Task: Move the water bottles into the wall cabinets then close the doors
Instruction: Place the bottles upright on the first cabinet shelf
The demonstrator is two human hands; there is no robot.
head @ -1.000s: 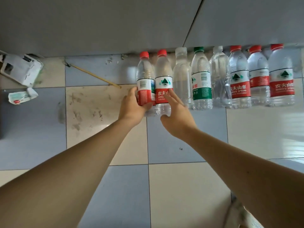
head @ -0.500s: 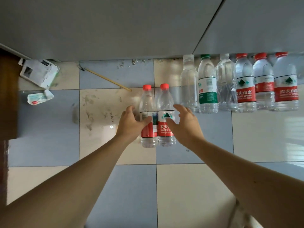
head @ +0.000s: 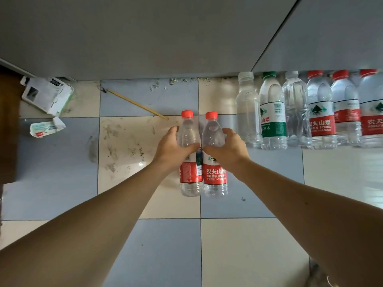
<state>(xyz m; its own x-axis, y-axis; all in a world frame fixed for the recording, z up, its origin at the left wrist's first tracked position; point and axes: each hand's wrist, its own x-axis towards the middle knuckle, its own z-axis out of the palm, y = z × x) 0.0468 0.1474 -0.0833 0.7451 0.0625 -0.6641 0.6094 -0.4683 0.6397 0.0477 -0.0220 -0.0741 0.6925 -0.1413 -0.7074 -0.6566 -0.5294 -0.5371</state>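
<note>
My left hand [head: 173, 148] grips a red-capped water bottle [head: 189, 175] around its upper body. My right hand [head: 227, 149] grips a second red-capped bottle [head: 215, 177] the same way. Both bottles are upright, side by side and touching, held over the tiled floor [head: 145, 245]. A row of several more bottles stands against the wall at the upper right: a clear unlabelled one [head: 247, 109], a green-labelled one [head: 272, 112], another clear one [head: 295, 109] and red-labelled ones [head: 321, 112]. Grey cabinet panels [head: 145, 34] fill the top of the view, their doors shut.
Crumpled white packaging [head: 46, 95] and a small wrapper [head: 45, 128] lie on the floor at the left. A thin wooden stick [head: 137, 104] lies near the wall. A dark brown edge [head: 8, 125] runs along the far left.
Both hands have pulled the two red-capped bottles out of the row by the wall and drawn them toward me; the grip has shifted from the labels up to the upper bodies.
</note>
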